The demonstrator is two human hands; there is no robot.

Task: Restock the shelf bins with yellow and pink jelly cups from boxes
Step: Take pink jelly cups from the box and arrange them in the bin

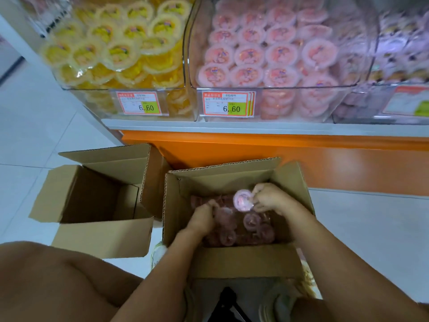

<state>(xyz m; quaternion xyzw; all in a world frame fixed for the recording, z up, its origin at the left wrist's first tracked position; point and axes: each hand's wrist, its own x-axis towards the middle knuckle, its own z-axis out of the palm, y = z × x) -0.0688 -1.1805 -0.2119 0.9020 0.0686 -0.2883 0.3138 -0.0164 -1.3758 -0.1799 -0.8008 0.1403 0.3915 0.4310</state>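
Now, pink jelly cup (242,201) pinched by right fingers (258,188)

Orange shelf base (301,159), white floor (34,135).

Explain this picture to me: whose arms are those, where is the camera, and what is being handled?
No machine here: a person works with bare hands, and one camera worn on the head looks down at them. On the floor stands an open cardboard box of pink jelly cups, with a second open box to its left. The right hand pinches one pink jelly cup held above the rest; the left hand reaches among the cups, its grip unclear. Above, a shelf carries a bin of yellow cups and a bin of pink cups.
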